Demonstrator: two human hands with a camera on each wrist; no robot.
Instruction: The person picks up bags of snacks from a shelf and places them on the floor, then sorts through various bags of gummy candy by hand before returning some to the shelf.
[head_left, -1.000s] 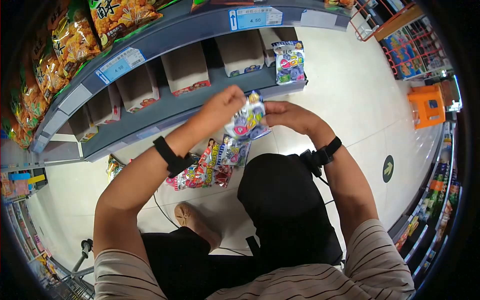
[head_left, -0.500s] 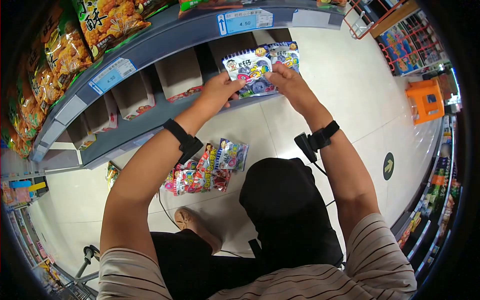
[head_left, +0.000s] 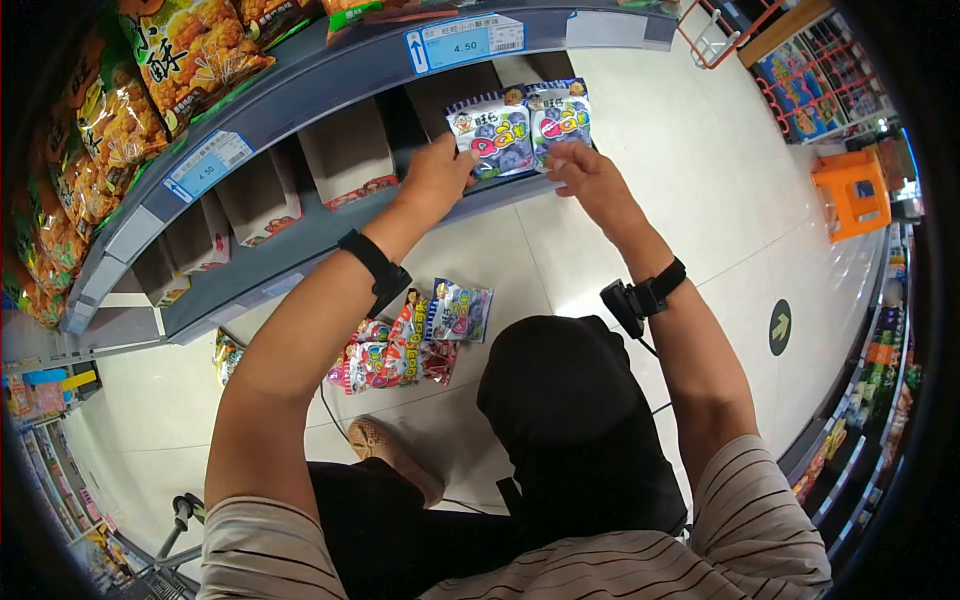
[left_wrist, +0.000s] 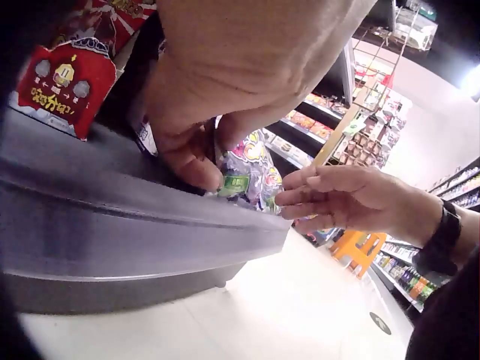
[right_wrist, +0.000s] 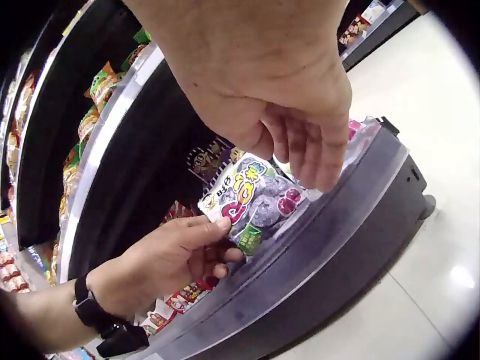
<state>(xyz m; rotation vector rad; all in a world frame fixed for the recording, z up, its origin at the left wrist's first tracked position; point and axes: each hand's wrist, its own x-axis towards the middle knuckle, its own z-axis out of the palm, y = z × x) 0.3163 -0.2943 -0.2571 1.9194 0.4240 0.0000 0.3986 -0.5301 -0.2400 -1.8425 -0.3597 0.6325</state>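
Note:
A white-and-purple gummy candy bag (head_left: 497, 135) with blueberry pictures stands at the right end of the lower shelf. My left hand (head_left: 436, 175) pinches its lower left corner; in the right wrist view the thumb (right_wrist: 217, 225) lies on the bag's front and the other fingers curl beside it. Right beside it stands a matching candy bag (head_left: 563, 112). My right hand (head_left: 590, 182), fingers loosely bent and holding nothing, hovers before the two bags, close to the shelf's front edge.
Red candy bags (head_left: 385, 358) and another purple candy bag (head_left: 462, 310) lie on the floor by my foot. Cardboard display boxes (head_left: 345, 155) line the lower shelf (head_left: 275, 270). Above them juts an upper shelf edge with price tags (head_left: 468, 44). An orange stool (head_left: 852, 195) stands right.
The candy bag went from in front of my knees up onto the shelf, beside the matching one. My right hand let go of it and drew back slightly.

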